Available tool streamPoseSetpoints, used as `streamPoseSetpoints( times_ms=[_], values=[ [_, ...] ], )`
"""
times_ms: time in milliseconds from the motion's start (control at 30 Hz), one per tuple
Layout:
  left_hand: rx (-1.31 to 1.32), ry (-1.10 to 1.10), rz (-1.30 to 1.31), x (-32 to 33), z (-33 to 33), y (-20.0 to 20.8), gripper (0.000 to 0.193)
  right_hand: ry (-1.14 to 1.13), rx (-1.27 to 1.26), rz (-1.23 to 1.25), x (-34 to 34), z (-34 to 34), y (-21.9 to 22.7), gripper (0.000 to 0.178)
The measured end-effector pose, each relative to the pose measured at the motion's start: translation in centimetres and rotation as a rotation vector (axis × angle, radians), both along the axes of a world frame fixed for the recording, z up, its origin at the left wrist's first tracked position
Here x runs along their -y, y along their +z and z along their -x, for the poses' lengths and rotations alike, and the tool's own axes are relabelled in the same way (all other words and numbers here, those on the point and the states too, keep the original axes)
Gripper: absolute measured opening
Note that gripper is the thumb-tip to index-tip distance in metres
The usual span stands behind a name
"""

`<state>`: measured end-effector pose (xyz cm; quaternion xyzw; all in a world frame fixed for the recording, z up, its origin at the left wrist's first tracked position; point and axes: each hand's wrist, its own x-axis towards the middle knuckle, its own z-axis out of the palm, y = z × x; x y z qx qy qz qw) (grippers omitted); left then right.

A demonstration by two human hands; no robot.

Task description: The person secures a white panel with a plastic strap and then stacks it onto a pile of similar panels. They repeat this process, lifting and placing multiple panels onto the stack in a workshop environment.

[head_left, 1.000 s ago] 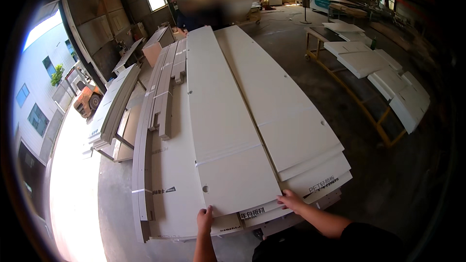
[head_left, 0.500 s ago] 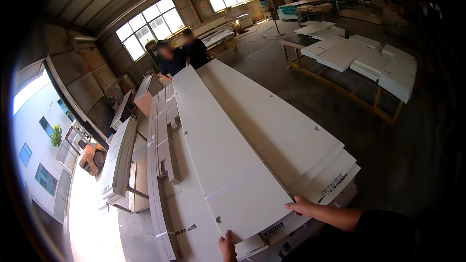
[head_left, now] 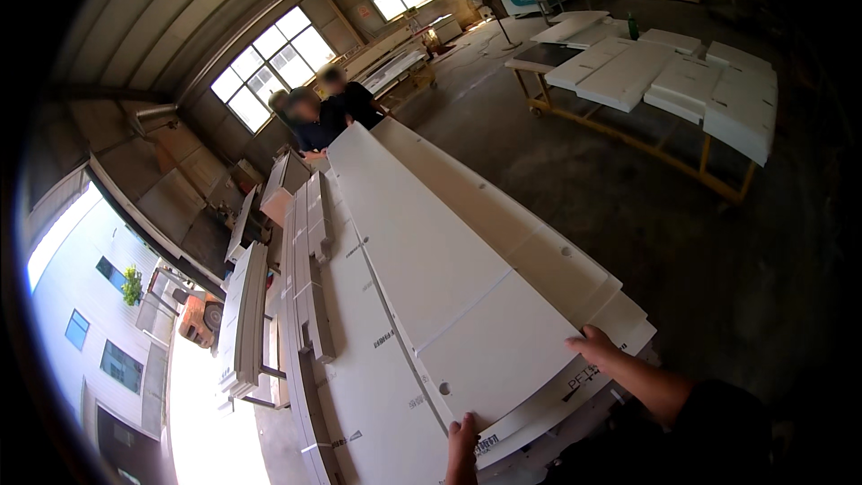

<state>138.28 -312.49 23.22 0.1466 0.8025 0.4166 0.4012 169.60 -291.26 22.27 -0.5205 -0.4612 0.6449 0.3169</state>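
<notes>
- Head view: the long white panel [head_left: 449,260] lies slantwise across the middle, its far end toward eleven o'clock, its near end toward five.
- The left hand [head_left: 462,442], at six o'clock, grips the panel's near left corner, thumb on top.
- The right hand [head_left: 594,346], at four o'clock, clasps the near right corner.
- Since half a second ago, the near end has swung toward three o'clock over the stacked boards [head_left: 346,323], baring a dark seam [head_left: 395,321] along its eight-o'clock side.
- Co-workers [head_left: 314,126] stand at ten o'clock.
</notes>
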Motion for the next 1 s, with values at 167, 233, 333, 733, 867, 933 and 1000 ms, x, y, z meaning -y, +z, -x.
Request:
streamPoseSetpoints(
  times_ms=[167, 233, 333, 733, 867, 933, 1000],
  values=[
    [0.034, -0.11, 0.02, -6.6, -5.3, -2.1, 0.051, -0.117, -0.085, 0.006, -5.7, -5.6, -6.1, 0.036],
    [0.024, -0.132, 0.069, -7.8, -6.9, -2.4, 0.051, -0.11, -0.031, 0.08, -6.5, -7.0, -3.9, 0.035],
    [0.006, -0.19, 0.098, -10.1, -8.9, -2.2, 0.052, -0.139, -0.009, 0.077, -8.0, -8.9, -3.4, 0.032],
    [0.061, -0.32, 0.152, -13.2, -8.9, -2.6, 0.053, -0.049, 0.143, 0.016, -11.5, -11.0, -3.3, 0.037],
    [0.063, -0.275, 0.029, -12.7, -9.2, -3.9, 0.05, -0.063, 0.094, 0.058, -11.3, -10.9, -2.6, 0.037],
    [0.098, -0.214, -0.046, -12.6, -10.1, -3.7, 0.049, -0.079, 0.06, 0.072, -11.1, -10.8, -3.2, 0.036],
    [0.174, -0.105, -0.129, -13.0, -11.3, -3.1, 0.047, -0.072, 0.062, 0.054, -11.4, -10.8, -2.9, 0.035]
  ],
)
